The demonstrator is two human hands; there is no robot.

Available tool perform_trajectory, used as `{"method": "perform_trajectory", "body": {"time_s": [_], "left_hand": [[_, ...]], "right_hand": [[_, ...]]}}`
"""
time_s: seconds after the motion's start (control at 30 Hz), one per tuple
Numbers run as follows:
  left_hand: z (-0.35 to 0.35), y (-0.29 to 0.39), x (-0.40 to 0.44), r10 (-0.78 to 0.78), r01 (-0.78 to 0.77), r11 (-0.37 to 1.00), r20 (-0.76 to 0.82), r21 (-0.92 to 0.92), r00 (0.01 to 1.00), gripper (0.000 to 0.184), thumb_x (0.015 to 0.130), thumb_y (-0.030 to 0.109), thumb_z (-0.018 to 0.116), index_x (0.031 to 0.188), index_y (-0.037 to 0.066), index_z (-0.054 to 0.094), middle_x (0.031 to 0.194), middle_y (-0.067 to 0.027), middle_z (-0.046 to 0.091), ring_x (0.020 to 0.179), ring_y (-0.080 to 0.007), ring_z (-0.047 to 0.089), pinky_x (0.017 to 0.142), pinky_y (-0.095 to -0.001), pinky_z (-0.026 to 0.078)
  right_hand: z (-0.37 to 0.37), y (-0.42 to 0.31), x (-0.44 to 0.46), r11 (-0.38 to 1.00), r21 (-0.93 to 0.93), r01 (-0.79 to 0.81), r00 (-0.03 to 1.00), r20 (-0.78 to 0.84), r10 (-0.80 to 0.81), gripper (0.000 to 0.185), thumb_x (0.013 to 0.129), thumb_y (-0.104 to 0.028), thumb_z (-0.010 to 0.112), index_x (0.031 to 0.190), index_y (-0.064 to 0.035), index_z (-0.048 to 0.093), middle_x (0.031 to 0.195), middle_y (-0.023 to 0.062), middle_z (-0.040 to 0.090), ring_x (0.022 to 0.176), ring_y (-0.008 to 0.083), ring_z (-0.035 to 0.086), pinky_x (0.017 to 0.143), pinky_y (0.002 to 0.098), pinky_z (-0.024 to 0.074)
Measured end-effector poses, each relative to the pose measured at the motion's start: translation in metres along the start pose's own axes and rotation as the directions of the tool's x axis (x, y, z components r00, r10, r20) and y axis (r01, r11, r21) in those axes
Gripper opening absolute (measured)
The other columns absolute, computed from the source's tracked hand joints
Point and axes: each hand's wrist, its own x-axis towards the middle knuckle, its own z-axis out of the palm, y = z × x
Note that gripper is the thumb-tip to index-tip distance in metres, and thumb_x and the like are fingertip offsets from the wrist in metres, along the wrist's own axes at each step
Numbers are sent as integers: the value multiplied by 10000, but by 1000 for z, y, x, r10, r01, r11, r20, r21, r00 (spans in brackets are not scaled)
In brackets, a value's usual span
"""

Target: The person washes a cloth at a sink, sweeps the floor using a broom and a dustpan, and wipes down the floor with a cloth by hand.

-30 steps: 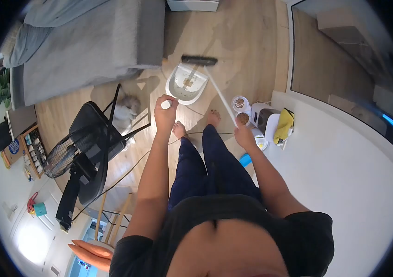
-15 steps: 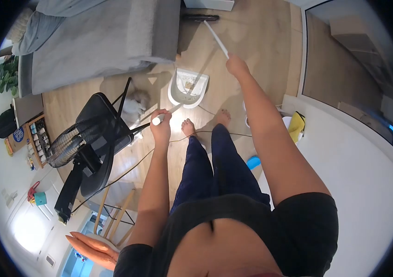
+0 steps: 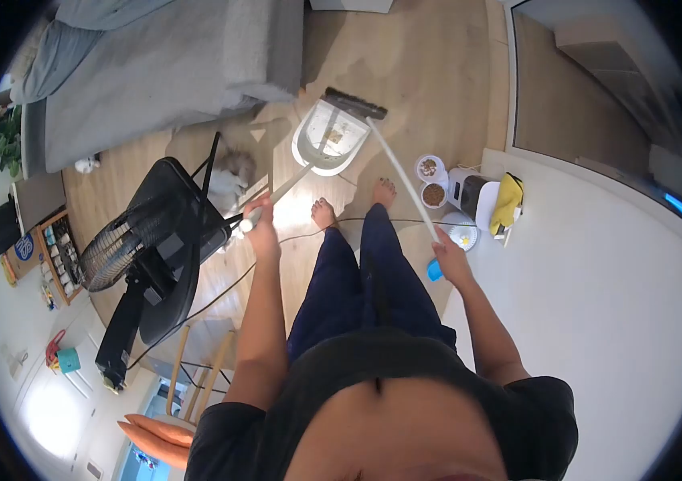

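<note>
My left hand [image 3: 261,227] is closed around the white handle of a long-handled dustpan [image 3: 309,156]. The pan lies on the wood floor ahead of my feet, its opening facing away from me, with debris inside. My right hand [image 3: 453,258] is wrapped round the white stick of a broom [image 3: 393,157]. The broom's dark bristle head [image 3: 356,103] is at the front lip of the dustpan, slightly tilted across it. Whether the bristles touch the lip I cannot tell.
A grey sofa [image 3: 156,76] stands at the upper left. A black fan [image 3: 128,248] on a black chair and a fluffy cat [image 3: 230,172] are on the left. Pet food bowls [image 3: 433,195] sit by the right wall. A cable [image 3: 228,290] crosses the floor near my feet.
My right hand has drawn the broom back towards me, bringing its head from beside the sofa to the dustpan's lip. My left hand still holds the dustpan, nearly unmoved.
</note>
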Motion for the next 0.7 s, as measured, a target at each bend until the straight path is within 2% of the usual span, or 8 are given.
{"method": "perform_trajectory", "body": {"time_s": [0.1, 0.27, 0.37, 0.43, 0.47, 0.5, 0.63, 0.7], "left_hand": [[-34, -1, 2, -15, 16, 999, 44, -27, 999, 90, 836, 79, 568, 907, 51, 521, 1086, -127, 588, 862, -124, 517, 719, -236, 406], [-23, 4, 12, -39, 54, 989, 111, -136, 993, 80, 823, 48, 559, 896, 40, 526, 1037, -119, 607, 803, -94, 512, 683, -217, 396], [17, 24, 21, -3, 4, 1000, 148, -3, 989, 73, 818, 73, 588, 862, 27, 553, 935, -100, 628, 788, -109, 527, 703, -231, 407], [49, 47, 21, 116, -142, 975, 154, 172, 981, 106, 825, 117, 607, 803, 48, 529, 681, 11, 480, 583, -63, 381, 519, -221, 307], [61, 50, 23, 156, -182, 965, 145, 190, 977, 148, 821, 157, 623, 773, 58, 524, 651, 33, 442, 580, -62, 377, 512, -226, 295], [72, 53, 24, 164, -191, 963, 150, 190, 975, 148, 821, 157, 623, 773, 58, 524, 651, 33, 442, 580, -62, 377, 512, -226, 295], [113, 64, 15, 117, -172, 946, 204, 275, 972, 148, 827, 169, 619, 795, 51, 534, 713, 6, 522, 615, -62, 405, 529, -222, 317], [133, 64, 14, 41, -84, 949, 148, 303, 988, 119, 803, 112, 628, 815, 2, 584, 866, -83, 639, 790, -131, 551, 741, -264, 428]], "right_hand": [[-13, -8, -5, 983, 150, -107, 992, -55, 117, 460, 872, -217, 481, 1318, -159, 389, 1084, 239, 564, 987, 386, 555, 852, 414, 430], [-18, -27, -4, 993, 120, -2, 967, -254, 33, 468, 862, -208, 503, 1311, -131, 397, 1110, 236, 553, 1013, 376, 544, 852, 403, 427], [-26, -33, 16, 989, 146, 24, 943, -331, 26, 457, 858, -206, 503, 1298, -122, 414, 1113, 242, 546, 1026, 388, 528, 859, 408, 421], [-43, -35, 41, 982, 180, 48, 931, -365, 21, 450, 857, -205, 502, 1290, -112, 423, 1113, 246, 543, 1032, 394, 518, 865, 412, 417], [-56, -38, 59, 988, 155, -7, 931, -359, 63, 440, 858, -207, 496, 1281, -101, 432, 1115, 248, 540, 1038, 398, 512, 877, 417, 411], [-71, -41, 80, 990, 129, -61, 930, -353, 104, 431, 860, -208, 489, 1271, -90, 440, 1117, 250, 538, 1044, 401, 506, 889, 421, 405], [-129, -23, 194, 996, 63, 64, 849, -528, -21, 444, 859, -264, 499, 1274, -114, 449, 1035, 241, 582, 957, 369, 572, 811, 402, 451], [-168, -31, 242, 997, 77, -17, 854, -518, 55, 437, 853, -256, 502, 1261, -104, 463, 1042, 230, 587, 947, 350, 582, 803, 391, 458]]}}
